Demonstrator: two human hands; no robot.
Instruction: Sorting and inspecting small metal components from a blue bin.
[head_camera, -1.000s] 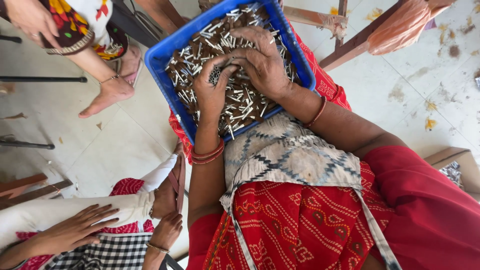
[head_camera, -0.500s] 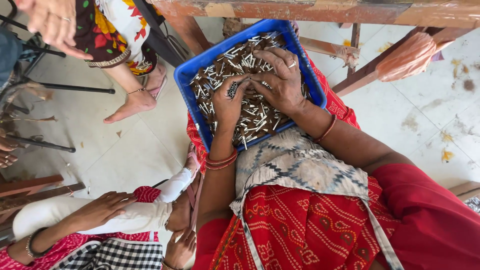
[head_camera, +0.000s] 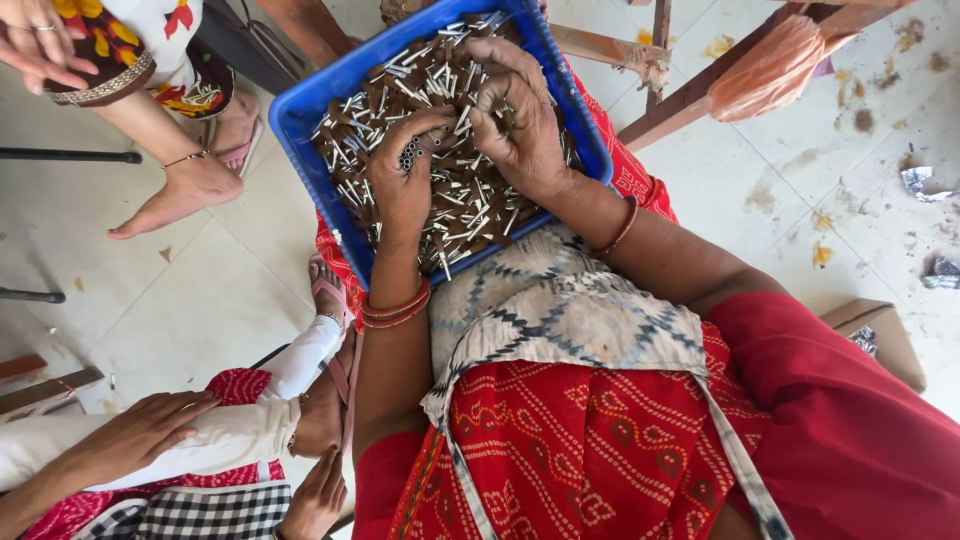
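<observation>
Since the last glimpse the view has tipped down and drawn closer, so the blue plastic tray (head_camera: 300, 110) of sticks now sits higher and farther in the scene, and both hands have shifted slightly over the heap.

At the far left another person's bare foot with an anklet (head_camera: 185, 190) rests on the pale tiled floor (head_camera: 180, 300). Nearer, low at the left, a second person sits with a hand (head_camera: 150, 430) laid flat on a white-trousered knee.

On the person's lap, over a patterned grey cloth (head_camera: 560, 310), the tray holds a loose pile of short, thin brown-and-silver tubes (head_camera: 465, 205). The left hand (head_camera: 405, 175), red bangles at its wrist, is curled shut around a small bundle of tubes (head_camera: 408, 152) standing on end, their open ends showing between thumb and fingers. Just to its right, the right hand (head_camera: 520, 120) rests on the pile with fingers bent and bunched, seemingly pinching a few tubes, though exactly what they hold I cannot tell.

These tubes look light, stiff and thin-walled, probably easy to crush or scatter, so I would judge them best gathered side by side and held gently round the middle.

Further right stand a wooden frame (head_camera: 690, 95) with an orange cloth bundle (head_camera: 770, 65) tied on, a brown cardboard box (head_camera: 885, 335), and scraps of foil (head_camera: 920, 180) on the stained floor.
</observation>
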